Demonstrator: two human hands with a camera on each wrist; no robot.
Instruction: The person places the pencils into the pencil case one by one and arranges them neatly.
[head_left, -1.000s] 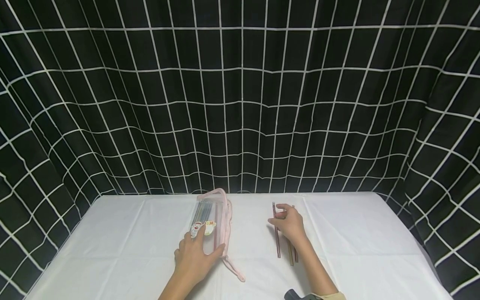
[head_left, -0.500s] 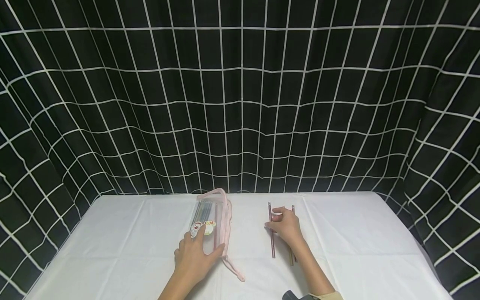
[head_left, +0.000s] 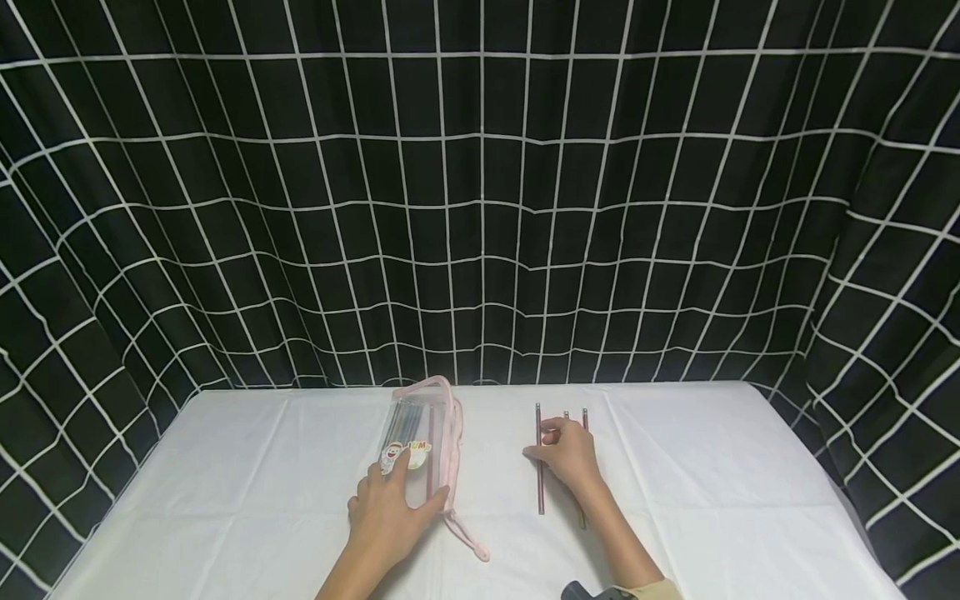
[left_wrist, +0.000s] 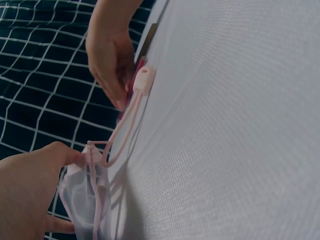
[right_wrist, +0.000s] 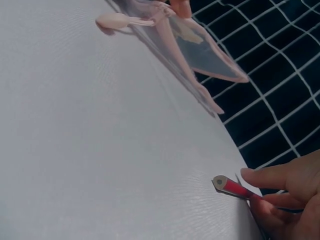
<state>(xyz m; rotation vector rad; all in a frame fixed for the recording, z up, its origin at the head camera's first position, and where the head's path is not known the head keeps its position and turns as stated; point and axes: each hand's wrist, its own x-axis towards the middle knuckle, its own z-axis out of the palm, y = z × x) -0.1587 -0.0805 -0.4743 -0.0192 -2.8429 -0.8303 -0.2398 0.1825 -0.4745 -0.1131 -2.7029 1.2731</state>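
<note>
My left hand [head_left: 386,517] holds the lower end of a clear pencil case [head_left: 420,492] with pink trim. Its thumb lies at the zipper edge, the other fingers on the sticker side. Several pencils show through the case. My right hand [head_left: 572,454] is over three loose pencils on the cloth. A reddish pencil [head_left: 541,492] lies beneath its thumb, with fingertips touching the pencil's right side. In the right wrist view, a gap shows between thumb [right_wrist: 255,176] and the pencil's end. Another dark pencil [head_left: 585,413] and a yellowish pencil [head_left: 582,521] are partly hidden by the hand.
White cloth [head_left: 712,467] covers the table. A pink strap [head_left: 472,543] trails from the case toward the front. Behind and beside the table hangs a black curtain [head_left: 502,183] with white grid lines.
My right hand has shifted slightly left, and the reddish pencil has slid left with it and now lies straighter. The left hand and pencil case keep their place.
</note>
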